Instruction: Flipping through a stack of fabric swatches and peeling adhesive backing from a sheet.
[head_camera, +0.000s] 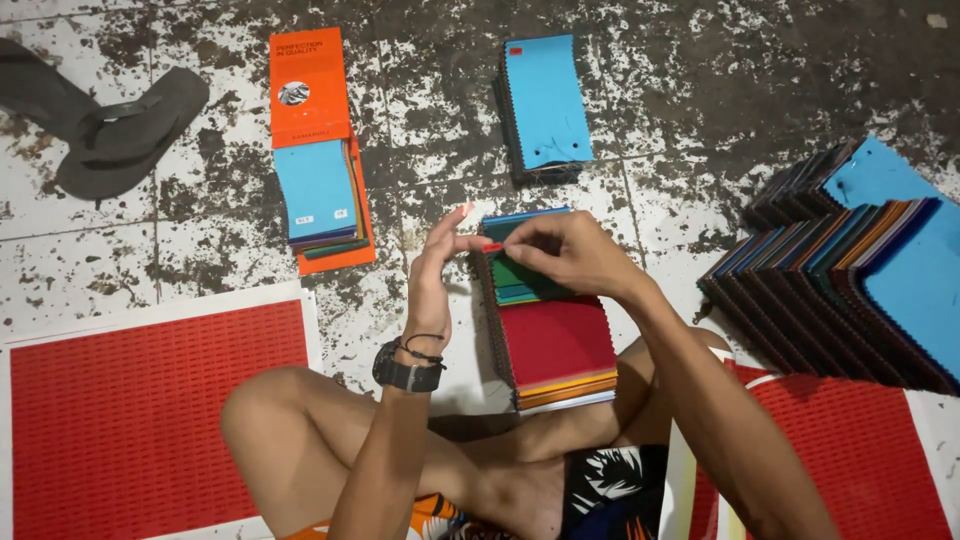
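At frame centre, the right hand (565, 250) should keep its pinch firm on the small red sticker (492, 247) while the left hand (432, 270), fingers loosely extended, steadies it above the swatch stack (555, 340)

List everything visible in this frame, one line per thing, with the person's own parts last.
flip-flop: one clearly seen, dark grey, top left on the floor
orange booklet: one, orange cover, swatches fanned below it, upper left
blue-topped swatch stack: one, upper centre
fanned swatch stacks: several rows, mixed colours with blue on top, right edge
swatch stack: one, red sheet showing, green and blue above, in front of the person
red mats: two, bottom left and bottom right
tiled floor: white, heavily stained
small red piece: one, between the fingertips
wristwatch: one, black, left wrist
left hand: raised, fingers up
right hand: pinching the small red piece
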